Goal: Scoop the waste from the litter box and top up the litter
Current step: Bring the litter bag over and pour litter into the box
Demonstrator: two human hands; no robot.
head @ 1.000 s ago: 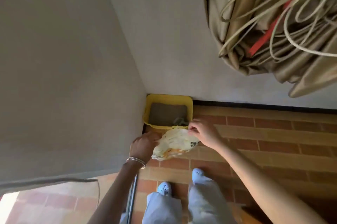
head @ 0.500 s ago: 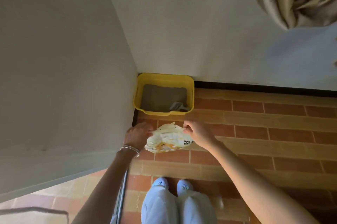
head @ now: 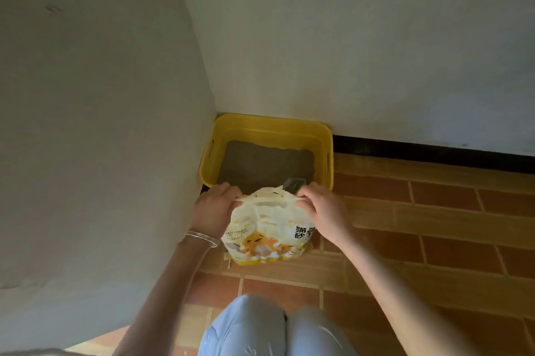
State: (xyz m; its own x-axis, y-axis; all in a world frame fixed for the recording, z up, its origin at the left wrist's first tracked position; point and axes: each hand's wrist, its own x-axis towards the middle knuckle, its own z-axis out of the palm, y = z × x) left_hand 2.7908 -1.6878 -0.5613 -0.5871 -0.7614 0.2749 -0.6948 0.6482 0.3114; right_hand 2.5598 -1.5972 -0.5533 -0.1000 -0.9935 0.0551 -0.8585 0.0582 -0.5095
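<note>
Litter box [head: 269,124] in wall corner, dead ahead and just beyond the litter bag [head: 266,228]; my left hand [head: 215,208] and right hand [head: 321,208] each pinch one end of the bag's top edge, stretched crosswise, both equally near the box.

Silver bangles [head: 202,237], pale-blue trousers [head: 246,329]

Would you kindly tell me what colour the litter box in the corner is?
The litter box is yellow; the head view shows it best.
</note>
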